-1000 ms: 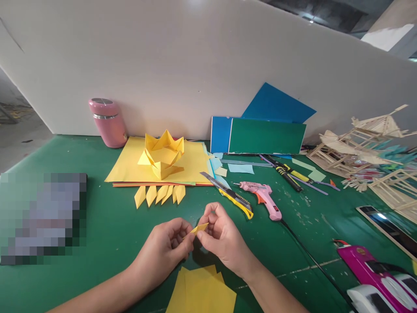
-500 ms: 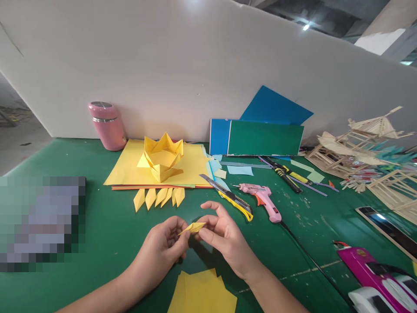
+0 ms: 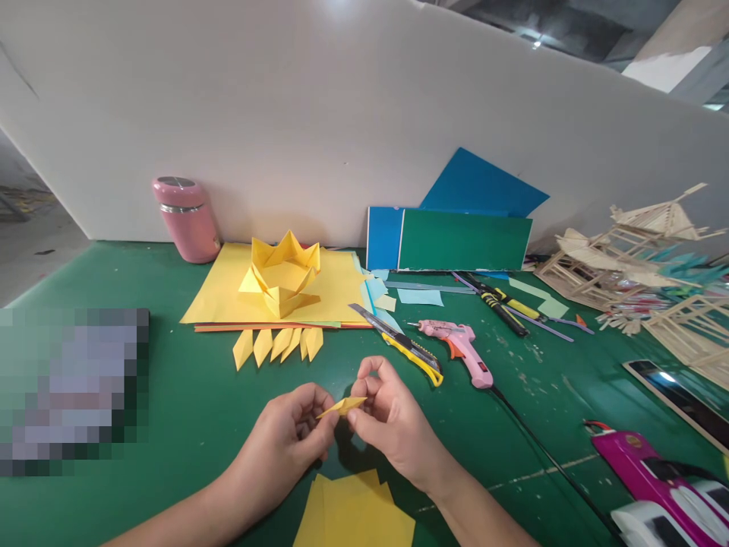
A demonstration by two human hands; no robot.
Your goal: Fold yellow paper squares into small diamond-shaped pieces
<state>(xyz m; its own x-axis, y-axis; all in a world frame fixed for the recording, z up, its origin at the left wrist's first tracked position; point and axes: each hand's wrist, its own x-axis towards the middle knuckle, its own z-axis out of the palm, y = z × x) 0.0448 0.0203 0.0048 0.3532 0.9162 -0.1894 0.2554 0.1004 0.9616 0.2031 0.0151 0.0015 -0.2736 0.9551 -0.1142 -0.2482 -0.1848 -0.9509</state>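
- One white board [image 3: 342,114] filled the upper half of the frame, standing behind the green table [image 3: 171,395] as a backdrop.
- Two sheets of card, one blue [image 3: 478,186] and one green [image 3: 464,239], leaned against that board at centre right, probably to keep them flat and within reach.
- One stack of yellow paper [image 3: 228,292] lay left of centre, serving as a base for a single folded yellow crown [image 3: 283,275].
- One pink flask [image 3: 185,219] stood upright at the upper left, against the board.
- Several yellow squares [image 3: 353,513] waited at the bottom centre, just below the wrists; I could not count them.
- One pink glue gun [image 3: 459,346] and one yellow utility knife [image 3: 404,346] lay right of centre, handles toward the person.
- Six folded yellow petals [image 3: 279,343], as near as I could count, sat in a row below the stack.
- Two hands met at lower centre: the left hand [image 3: 290,444] and right hand [image 3: 392,425] each had fingertips pinched on an end of one small folded yellow piece [image 3: 342,406], held above the table.
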